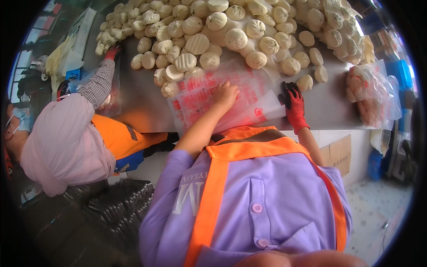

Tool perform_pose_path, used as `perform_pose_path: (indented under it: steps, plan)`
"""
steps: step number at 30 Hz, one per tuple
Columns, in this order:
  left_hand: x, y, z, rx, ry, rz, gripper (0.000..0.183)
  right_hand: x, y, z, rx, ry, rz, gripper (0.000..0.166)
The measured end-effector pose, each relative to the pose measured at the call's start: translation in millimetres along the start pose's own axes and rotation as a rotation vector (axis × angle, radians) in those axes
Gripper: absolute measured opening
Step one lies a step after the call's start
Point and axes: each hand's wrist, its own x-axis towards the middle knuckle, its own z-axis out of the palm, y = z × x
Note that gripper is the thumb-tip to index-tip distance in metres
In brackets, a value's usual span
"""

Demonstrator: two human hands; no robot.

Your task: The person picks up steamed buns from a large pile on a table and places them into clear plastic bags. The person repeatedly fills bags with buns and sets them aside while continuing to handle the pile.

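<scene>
A stack of clear plastic bags with red print (200, 96) lies flat at the table's front edge, right before me. Bare and with curled fingers, my left hand (227, 95) rests on top of the bags; whether it pinches the film cannot be told. My right hand (293, 103), in a red glove with black fingertips, is at the bags' right edge, palm down; its thumb side touches the film and its grip is unclear. Pale steamed-type buns (236, 39) are heaped beyond the bags, and a single bun (304, 82) sits just beside my right fingertips.
At left, a co-worker in a pink head covering (66, 133) reaches a red-gloved hand (113, 51) to the heap on the metal table (330, 110). Filled plastic bags (370, 95) stand at the table's right end. Black stacked trays (123, 203) are low at left, cardboard (337, 155) low at right.
</scene>
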Motion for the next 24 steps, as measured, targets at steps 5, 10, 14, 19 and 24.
perform_pose_path:
  steps: [5, 10, 14, 19, 24]
  plan:
    - [-28.5, -14.1, -61.5, -0.382, 0.199, 0.182, 0.015, 18.8, -28.9, -42.1, 0.541, 0.095, 0.092, 0.044]
    - [-75.5, 3.1, -124.1, -0.425, 0.401, 0.368, 0.009, 54.4, -70.5, -65.7, 1.125, -0.002, 0.184, 0.063]
    - [-91.7, 3.1, -155.0, -0.355, 0.551, 0.382, 0.009, 83.6, -94.3, -67.6, 1.279, -0.303, 0.189, 0.075]
    - [-84.6, -5.4, -142.7, -0.202, 0.558, 0.313, 0.019, 89.9, -133.6, -77.2, 1.888, -0.570, 0.314, 0.032]
    - [-94.2, 32.8, -137.2, -0.946, 0.189, 0.114, 0.066, 90.9, -164.7, -80.6, 1.079, 0.016, -0.275, 0.037]
